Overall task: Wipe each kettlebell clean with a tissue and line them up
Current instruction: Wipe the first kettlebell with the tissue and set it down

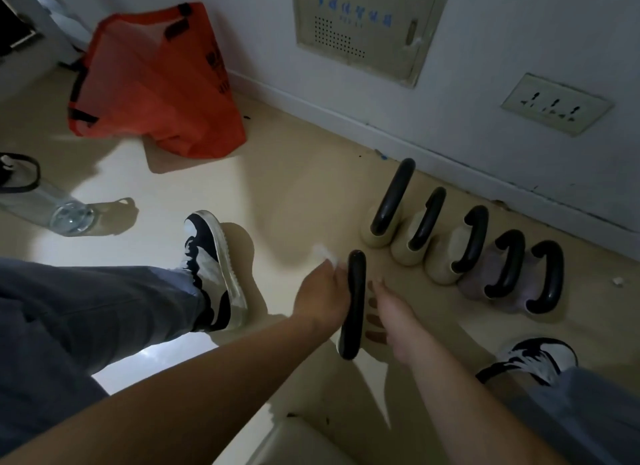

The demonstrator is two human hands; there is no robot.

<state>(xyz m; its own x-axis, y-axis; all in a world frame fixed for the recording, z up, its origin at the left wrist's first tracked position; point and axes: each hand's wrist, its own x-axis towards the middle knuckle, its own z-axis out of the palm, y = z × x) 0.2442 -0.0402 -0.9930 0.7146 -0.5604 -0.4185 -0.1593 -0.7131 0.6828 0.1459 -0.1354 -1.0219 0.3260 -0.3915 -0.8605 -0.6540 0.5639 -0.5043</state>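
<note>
Five kettlebells [471, 242] stand in a row on the floor [294, 187] by the far wall. One more kettlebell [353, 308] sits nearer, to their left. The left hand [322, 298] pinches a white tissue [325, 251] by its handle. The right hand [391, 319] reaches it, but I cannot tell if it grips. The blue writing on the wall box [363, 24] is too blurry to read.

The scene is being viewed through one wide-angle camera worn on the head, which is being aimed forward and steeply down. The left hand [320, 296] and right hand [394, 322] are being caught at close range, low centre, with floor [284, 187] and wall [485, 83] being taken in beyond.
</note>
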